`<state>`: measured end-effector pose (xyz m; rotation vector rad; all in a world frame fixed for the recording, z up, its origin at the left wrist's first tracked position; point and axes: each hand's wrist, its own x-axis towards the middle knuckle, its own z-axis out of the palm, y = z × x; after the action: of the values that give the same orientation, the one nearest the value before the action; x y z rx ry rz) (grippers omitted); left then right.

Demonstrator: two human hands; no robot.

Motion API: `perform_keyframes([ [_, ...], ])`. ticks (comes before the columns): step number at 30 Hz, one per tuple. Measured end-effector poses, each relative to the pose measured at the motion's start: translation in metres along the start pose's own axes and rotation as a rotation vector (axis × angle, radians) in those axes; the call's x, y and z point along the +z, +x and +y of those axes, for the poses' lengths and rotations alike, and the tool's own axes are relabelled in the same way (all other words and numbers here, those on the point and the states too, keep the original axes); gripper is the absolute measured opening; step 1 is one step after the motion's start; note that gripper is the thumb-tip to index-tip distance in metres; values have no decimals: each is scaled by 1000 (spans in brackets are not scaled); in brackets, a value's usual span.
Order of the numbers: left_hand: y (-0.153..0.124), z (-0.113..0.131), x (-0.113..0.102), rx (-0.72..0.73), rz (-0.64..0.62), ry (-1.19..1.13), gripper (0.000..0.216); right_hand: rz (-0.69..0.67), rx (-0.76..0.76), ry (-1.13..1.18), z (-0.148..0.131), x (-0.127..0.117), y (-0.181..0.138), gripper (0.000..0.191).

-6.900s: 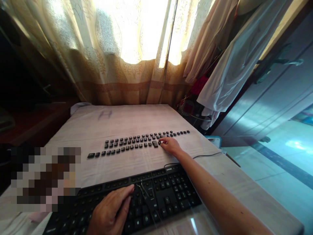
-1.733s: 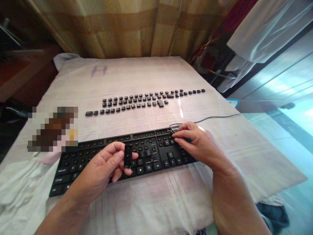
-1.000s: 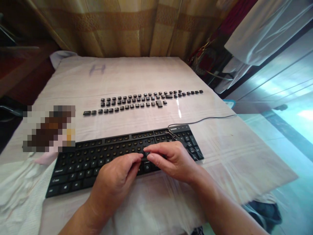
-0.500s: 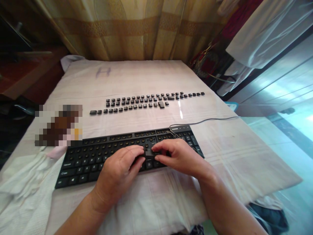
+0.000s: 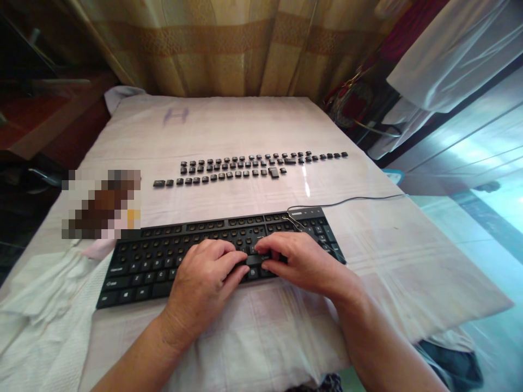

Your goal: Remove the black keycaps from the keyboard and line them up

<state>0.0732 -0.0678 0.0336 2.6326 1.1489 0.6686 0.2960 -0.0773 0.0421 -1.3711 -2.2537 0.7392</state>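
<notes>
A black keyboard lies on a table covered with a pale cloth. Both my hands rest on its right-middle part. My left hand has its fingers curled and pressed down on a black keycap in the lower rows. My right hand meets it from the right, thumb and forefinger closed on the same keycap. Two rows of several loose black keycaps lie farther back on the cloth.
A thin wire tool lies on the keyboard's top right corner, where its cable runs off to the right. A crumpled white cloth is at the left front. Curtains hang behind; the table edge drops off at right.
My left hand held a long keycap above the keyboard; both hands then came together over the lower rows and now press it there. The view shifted slightly.
</notes>
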Motion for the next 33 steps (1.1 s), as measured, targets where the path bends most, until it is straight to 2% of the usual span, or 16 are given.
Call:
perform_keyframes([
  [8,1,2,2,-47,-21,-35,5,13,-44,0,6,-2,-1,19],
  [20,-1,1,2,14,25,-7,13,11,-41,-63,6,-1,-2,17],
  [25,0,-7,-3,-36,43,-35,15,-4,-10,-80,5,-1,0,11],
  [33,0,-20,-9,-91,55,-16,18,3,22,28,4,-4,1,13],
])
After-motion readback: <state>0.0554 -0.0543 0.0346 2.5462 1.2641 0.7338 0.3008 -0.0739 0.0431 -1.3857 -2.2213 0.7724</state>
